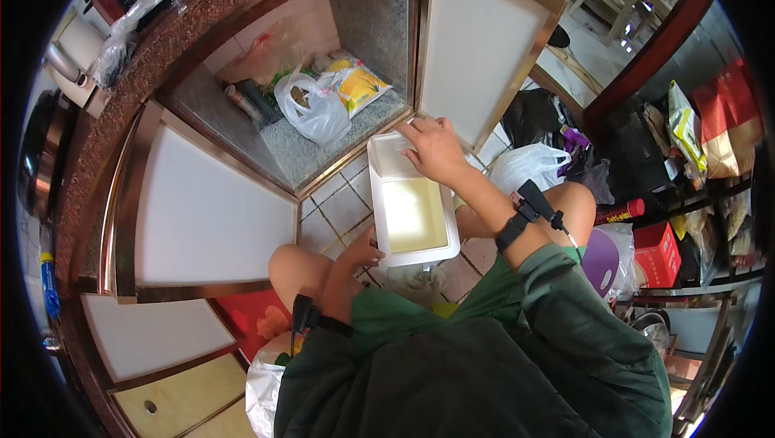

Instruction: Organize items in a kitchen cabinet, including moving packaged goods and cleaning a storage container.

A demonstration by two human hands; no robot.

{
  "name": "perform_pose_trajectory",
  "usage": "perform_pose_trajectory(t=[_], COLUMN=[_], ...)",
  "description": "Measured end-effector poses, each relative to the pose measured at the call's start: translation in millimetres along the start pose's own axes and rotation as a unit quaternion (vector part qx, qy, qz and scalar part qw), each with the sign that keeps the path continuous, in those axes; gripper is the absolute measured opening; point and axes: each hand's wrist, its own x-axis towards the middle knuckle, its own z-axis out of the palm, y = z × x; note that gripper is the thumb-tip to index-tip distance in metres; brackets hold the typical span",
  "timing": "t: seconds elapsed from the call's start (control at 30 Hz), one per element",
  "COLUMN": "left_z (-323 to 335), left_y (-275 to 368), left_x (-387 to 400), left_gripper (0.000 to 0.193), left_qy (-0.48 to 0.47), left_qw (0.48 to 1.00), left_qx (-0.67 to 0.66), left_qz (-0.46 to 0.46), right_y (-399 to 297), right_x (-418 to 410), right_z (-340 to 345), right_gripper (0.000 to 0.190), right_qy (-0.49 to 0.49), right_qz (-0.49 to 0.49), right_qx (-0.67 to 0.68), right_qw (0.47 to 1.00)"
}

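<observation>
A white rectangular plastic container (418, 214) is held above the tiled floor between my knees. Its inside looks pale yellow, with a whitish translucent section at the far end. My left hand (362, 248) grips the container's near left side, fingers partly hidden by it. My right hand (434, 150) is at the far right end, fingers bent over the rim; whether they grip it cannot be told. Beyond the container is an open cabinet, where a white plastic bag (312, 108), a yellow and white packet (361, 87) and a dark cylindrical item (251, 102) lie on the grey shelf.
White cabinet doors stand open at left (212, 208) and right (481, 44). A white plastic bag (530, 165) and a black bag (533, 117) lie on the floor at right. A purple stool (599, 261) and red box (657, 254) are near my right knee. A stone countertop (181, 29) runs above.
</observation>
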Motion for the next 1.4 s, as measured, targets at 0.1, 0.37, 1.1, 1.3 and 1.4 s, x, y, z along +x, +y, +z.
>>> perform_pose_trajectory(t=[0.1,0.37,1.1,1.3,1.4], left_z=[-9,-11,10,12,17], left_y=[-11,9,-3,54,68], left_x=[0,6,12,-41,-59], left_gripper=[0.067,0.058,0.071,0.053,0.049], left_qy=[0.038,0.089,0.175,0.098,0.111], left_qw=[0.996,0.966,0.977,0.964,0.951], left_qx=[-0.082,-0.243,0.056,-0.210,-0.222], left_qz=[-0.005,-0.016,0.109,0.133,0.187], right_y=[-20,-55,22,33,30], right_x=[-21,-179,-208,-173,-153], right_z=[-10,55,133,77,41], right_gripper=[0.029,0.053,0.051,0.030,0.031], right_qy=[-0.106,-0.168,-0.108,-0.112,-0.103], right_qz=[0.021,-0.036,0.405,0.401,0.372], right_qx=[0.060,0.004,0.469,0.662,0.679], right_qw=[0.992,0.985,0.778,0.624,0.624])
